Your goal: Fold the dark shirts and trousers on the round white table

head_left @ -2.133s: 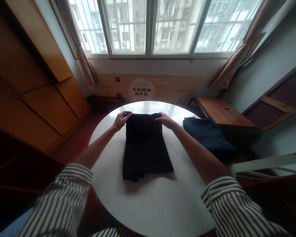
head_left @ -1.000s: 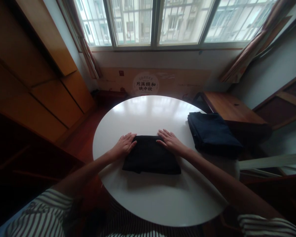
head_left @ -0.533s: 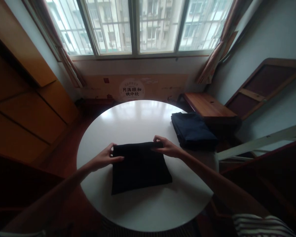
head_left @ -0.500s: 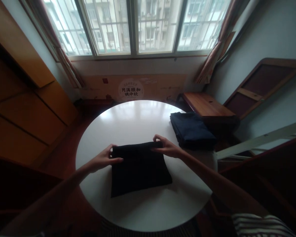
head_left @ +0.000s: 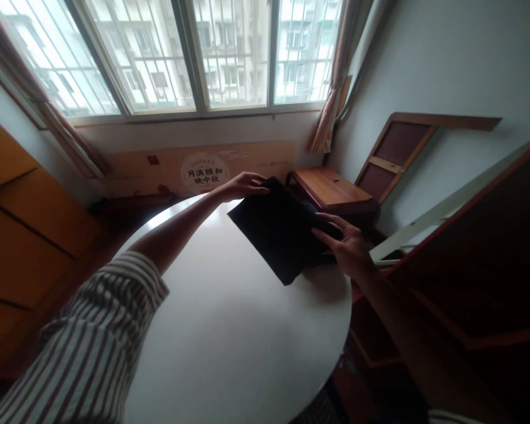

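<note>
A folded black garment (head_left: 274,229), its kind unclear, is held up between my two hands over the right side of the white round table (head_left: 229,330). My left hand (head_left: 247,185) grips its far upper corner, fingers on top. At the near right end, my right hand (head_left: 344,238) pinches the folded edge between thumb and fingers. The garment hangs tilted, with its lower corner towards me. Behind it, the stack of dark folded cloth is almost wholly hidden; only a sliver of dark blue (head_left: 309,206) shows.
Beyond the table's right side stands a low wooden stool or side table (head_left: 331,188). A wooden framed panel (head_left: 388,153) leans at the right wall. Barred windows (head_left: 229,59) and curtains (head_left: 329,118) are at the back, with orange cabinets (head_left: 26,218) on the left.
Both hands have lifted the black garment from the table's middle and carried it right and away, in front of the dark stack. The view has turned right.
</note>
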A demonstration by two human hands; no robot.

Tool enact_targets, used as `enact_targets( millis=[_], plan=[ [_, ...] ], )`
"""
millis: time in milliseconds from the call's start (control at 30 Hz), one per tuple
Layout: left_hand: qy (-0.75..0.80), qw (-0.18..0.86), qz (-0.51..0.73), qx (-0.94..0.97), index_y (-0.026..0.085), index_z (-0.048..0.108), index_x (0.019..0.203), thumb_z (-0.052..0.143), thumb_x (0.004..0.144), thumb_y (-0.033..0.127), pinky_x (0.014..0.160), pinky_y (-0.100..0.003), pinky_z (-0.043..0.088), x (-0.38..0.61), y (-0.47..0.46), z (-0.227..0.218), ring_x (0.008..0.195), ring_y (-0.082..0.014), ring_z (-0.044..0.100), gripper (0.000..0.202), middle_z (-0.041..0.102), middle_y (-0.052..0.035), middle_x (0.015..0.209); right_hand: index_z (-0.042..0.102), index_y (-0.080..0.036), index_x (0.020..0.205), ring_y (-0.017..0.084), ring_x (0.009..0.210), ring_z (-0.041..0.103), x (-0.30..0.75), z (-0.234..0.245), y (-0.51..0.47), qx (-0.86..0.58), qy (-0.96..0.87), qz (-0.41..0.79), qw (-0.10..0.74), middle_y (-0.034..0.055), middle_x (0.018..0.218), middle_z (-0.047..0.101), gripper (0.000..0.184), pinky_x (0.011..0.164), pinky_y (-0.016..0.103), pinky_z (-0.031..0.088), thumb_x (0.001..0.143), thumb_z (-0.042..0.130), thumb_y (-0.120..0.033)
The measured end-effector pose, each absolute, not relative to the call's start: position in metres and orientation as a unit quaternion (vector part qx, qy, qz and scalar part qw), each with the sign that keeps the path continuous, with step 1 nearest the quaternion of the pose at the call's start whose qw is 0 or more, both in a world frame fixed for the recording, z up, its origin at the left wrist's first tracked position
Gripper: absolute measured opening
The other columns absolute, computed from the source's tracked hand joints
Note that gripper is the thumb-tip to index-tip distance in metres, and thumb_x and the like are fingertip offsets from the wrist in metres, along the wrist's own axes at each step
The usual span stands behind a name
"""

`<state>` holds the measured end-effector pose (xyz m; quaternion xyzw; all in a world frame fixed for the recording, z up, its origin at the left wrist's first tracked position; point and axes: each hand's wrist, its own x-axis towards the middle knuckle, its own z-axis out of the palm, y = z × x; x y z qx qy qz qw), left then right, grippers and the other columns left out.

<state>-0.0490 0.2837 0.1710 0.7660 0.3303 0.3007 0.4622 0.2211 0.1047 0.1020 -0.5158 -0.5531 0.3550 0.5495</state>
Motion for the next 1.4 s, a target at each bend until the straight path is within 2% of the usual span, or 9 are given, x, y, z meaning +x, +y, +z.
enact_targets(
  millis=[133,333,467,600,800,1000,1167,1300,1400],
  plan=[
    [0.308,0.460,0.253,0.793,0.007,0.072,0.101,0.090,0.061,0.036,0.078,-0.036,0.053,0.037,0.346,0.166,0.080,-0.0190,0.065,0.053,0.073,-0.0092,0.089,0.061,-0.021,0.126,0.027,0.089,0.070,0.242,0.077,0.125,-0.550,-0.476,0.309,0.613,0.0111,0.118,0.067,0.061,0.050,0.031,0.062,0.073,0.076,-0.047],
    [0.337,0.382,0.186,0.840,0.008,0.075,0.087,0.089,0.062,0.032,0.070,-0.033,0.052,0.106,0.372,0.126,0.068,-0.0177,0.062,0.037,0.071,-0.0076,0.074,0.061,-0.018,0.124,0.031,0.098,0.069,0.263,0.032,0.146,-0.613,-0.415,0.297,0.603,0.0143,0.121,0.065,0.062,0.058,0.040,0.065,0.073,0.072,-0.052],
    [0.347,0.235,0.190,0.888,0.009,0.074,0.098,0.076,0.078,0.023,0.090,-0.035,0.051,0.120,0.350,0.111,0.096,-0.0237,0.065,0.024,0.072,-0.0132,0.102,0.066,-0.015,0.117,0.031,0.091,0.069,0.276,0.036,0.138,-0.647,-0.491,0.188,0.553,0.0154,0.106,0.070,0.054,0.069,0.045,0.063,0.082,0.064,-0.056],
    [0.351,0.086,0.193,0.912,0.011,0.068,0.115,0.048,0.097,0.028,0.112,-0.050,0.033,0.121,0.288,0.093,0.128,-0.0309,0.050,0.031,0.061,-0.0183,0.129,0.071,-0.016,0.108,0.032,0.103,0.065,0.274,0.074,0.149,-0.627,-0.622,-0.024,0.469,0.0179,0.107,0.069,0.041,0.095,0.049,0.051,0.094,0.051,-0.049],
    [0.393,0.034,0.129,0.910,0.016,0.041,0.149,0.037,0.100,0.046,0.111,-0.066,0.022,0.115,0.207,0.056,0.140,-0.0406,0.033,0.057,0.044,-0.0201,0.150,0.059,-0.018,0.128,0.027,0.118,0.057,0.235,0.102,0.198,-0.486,-0.804,0.076,0.334,0.0107,0.134,0.057,0.040,0.100,0.051,0.046,0.095,0.059,-0.041],
    [0.391,-0.016,0.187,0.901,0.010,0.045,0.144,0.040,0.098,0.048,0.111,-0.064,0.025,0.123,0.171,0.039,0.137,-0.0432,0.037,0.060,0.048,-0.0253,0.144,0.055,-0.029,0.139,0.037,0.135,0.043,0.223,0.061,0.171,-0.441,-0.802,0.107,0.388,0.0104,0.142,0.056,0.051,0.105,0.057,0.035,0.093,0.043,-0.047],
    [0.303,-0.031,0.179,0.936,0.010,0.052,0.137,0.049,0.095,0.028,0.110,-0.054,0.035,0.103,0.124,0.045,0.134,-0.0375,0.044,0.046,0.051,-0.0239,0.141,0.059,-0.037,0.132,0.038,0.133,0.042,0.186,0.087,0.191,-0.441,-0.818,0.094,0.359,0.0018,0.143,0.055,0.044,0.103,0.065,0.030,0.091,0.042,-0.040],
    [0.203,0.024,0.231,0.951,0.013,0.059,0.125,0.048,0.096,0.028,0.096,-0.038,0.048,0.026,0.089,0.057,0.105,-0.0249,0.066,0.034,0.068,-0.0156,0.117,0.065,-0.021,0.118,0.034,0.118,0.053,0.148,0.116,0.208,-0.445,-0.823,0.046,0.349,0.0138,0.125,0.063,0.035,0.101,0.055,0.038,0.089,0.046,-0.028],
    [0.246,0.044,0.254,0.934,0.019,0.067,0.097,0.047,0.098,0.030,0.081,-0.034,0.052,-0.054,0.081,0.056,0.076,-0.0181,0.068,0.023,0.072,-0.0066,0.082,0.067,-0.017,0.088,0.026,0.089,0.061,0.131,0.102,0.183,-0.422,-0.837,0.009,0.348,0.0143,0.091,0.068,0.025,0.084,0.039,0.048,0.088,0.043,-0.016]
  ],
)
